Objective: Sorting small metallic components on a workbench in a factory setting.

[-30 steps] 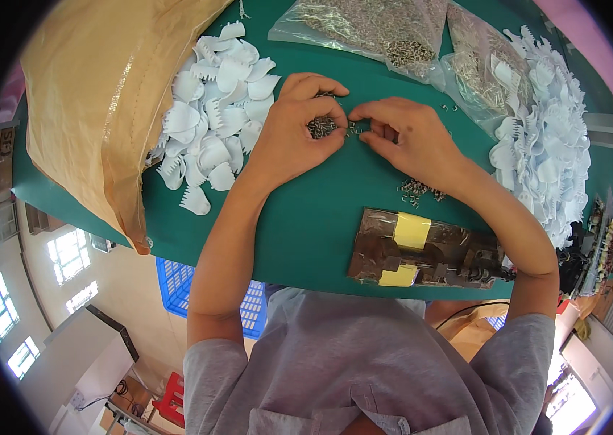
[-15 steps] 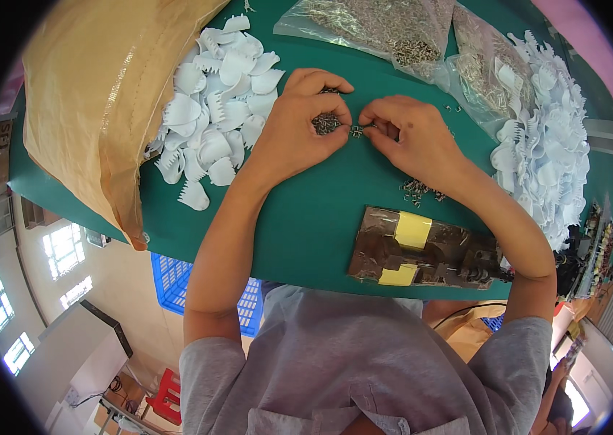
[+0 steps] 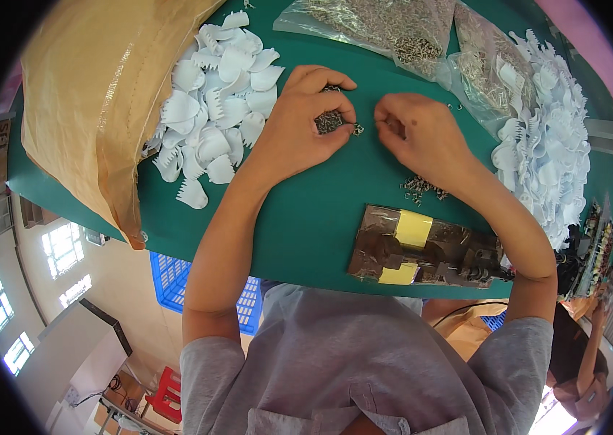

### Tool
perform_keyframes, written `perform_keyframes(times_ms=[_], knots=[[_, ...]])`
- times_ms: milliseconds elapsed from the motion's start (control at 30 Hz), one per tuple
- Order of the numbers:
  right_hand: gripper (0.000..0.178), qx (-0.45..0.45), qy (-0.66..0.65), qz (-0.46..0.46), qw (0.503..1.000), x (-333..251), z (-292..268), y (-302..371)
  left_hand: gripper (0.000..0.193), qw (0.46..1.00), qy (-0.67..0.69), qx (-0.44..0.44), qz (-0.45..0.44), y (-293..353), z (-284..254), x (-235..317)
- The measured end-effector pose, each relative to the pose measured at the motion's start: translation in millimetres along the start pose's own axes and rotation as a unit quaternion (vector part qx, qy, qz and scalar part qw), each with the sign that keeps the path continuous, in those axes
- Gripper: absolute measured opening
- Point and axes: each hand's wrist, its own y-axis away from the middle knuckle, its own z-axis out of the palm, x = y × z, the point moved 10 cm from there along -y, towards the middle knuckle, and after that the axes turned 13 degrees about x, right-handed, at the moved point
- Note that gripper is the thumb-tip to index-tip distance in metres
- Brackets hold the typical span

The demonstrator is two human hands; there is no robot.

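My left hand [image 3: 299, 119] is cupped round a heap of small dark metal pieces [image 3: 329, 122], which look like little springs. At the tips of its thumb and forefinger sits one small silvery metal piece [image 3: 357, 129]. A short way to the right, my right hand [image 3: 426, 130] hovers with its fingers curled and pressed together; whatever is inside them is hidden. Below its wrist lies a loose scatter of metal pieces [image 3: 422, 190]. Left of my left hand is a pile of white toothed plastic pieces [image 3: 219, 101], like hair claw halves.
A large brown paper sack [image 3: 96, 94] leans at the left. Clear bags of metal pieces [image 3: 371, 25] lie at the back. More white toothed pieces [image 3: 542, 152] are heaped at the right. A brown block with yellow tape [image 3: 426, 246] rests near the green table's [image 3: 299, 239] front edge.
My right hand has drawn back a little to the right, away from the left fingertips. My left hand has hardly moved. In the background at lower right, another person has shifted.
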Motion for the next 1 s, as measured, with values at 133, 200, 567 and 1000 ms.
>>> perform_keyframes(times_ms=[133,200,567,1000], knots=[[0.011,0.016,0.043,0.004,0.999,8,-9,-1,0.017,1.000,0.015,-0.008,-0.010,0,1,1],[0.014,0.031,0.010,-0.009,0.999,1,-10,-3,0.017,1.000,0.011,-0.009,0.004,1,0,0],[0.021,-0.086,-0.095,0.126,0.984,5,14,8,0.018,0.999,0.034,-0.038,0.005,4,5,-2],[0.015,-0.075,-0.058,0.113,0.989,9,7,12,0.022,0.999,0.018,-0.042,0.008,3,6,-3]])
